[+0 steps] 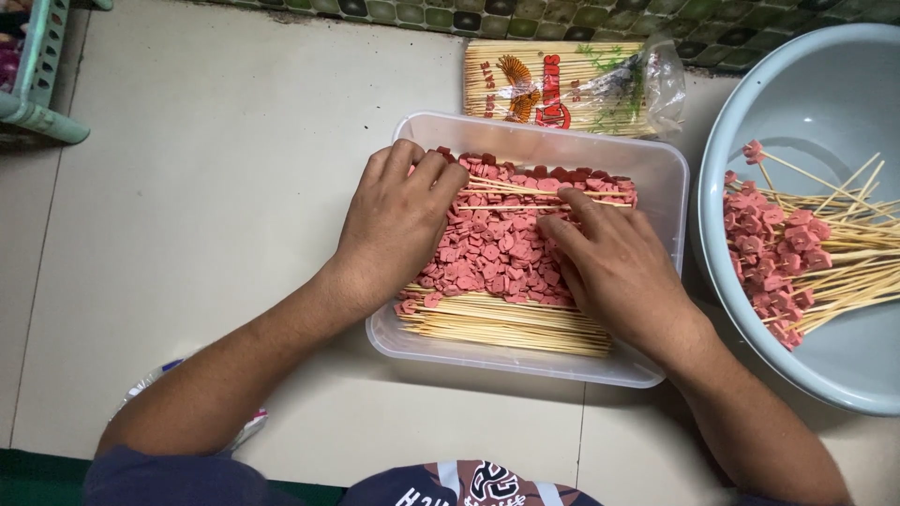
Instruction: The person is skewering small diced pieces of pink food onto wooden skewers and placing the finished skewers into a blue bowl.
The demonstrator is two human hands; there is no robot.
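**A:** So, what does the view from the head camera show?

**B:** A clear plastic tub (661, 164) sits on a pale tiled floor, and everything else can be placed from it. Inside is a heap of small pink sausage pieces (492, 248). A bundle of bare bamboo skewers (506, 323) lies along the tub's near edge, and a few loose ones cross the heap near its far edge.

**A:** Where are the hands?

**B:** Both are in the tub. The left hand (394, 225) rests palm down on the left part of the heap, fingers curled and together, fingertips at the loose skewers. The right hand (614, 267) lies on the right part, fingers stretched towards the centre, forefinger touching a skewer. Whether either hand is actually pinching a skewer or a piece, I cannot tell.

**A:** How far along does the work look?

**B:** Judging by the piles, part way. Right of the tub, a pale blue basin (741, 112) holds a modest pile of finished skewers (797, 253), each tipped with pink pieces. The tub remains largely full of loose pieces and bare sticks, so I'd say most is left. Beyond the tub lies an opened packet of skewers (562, 89).
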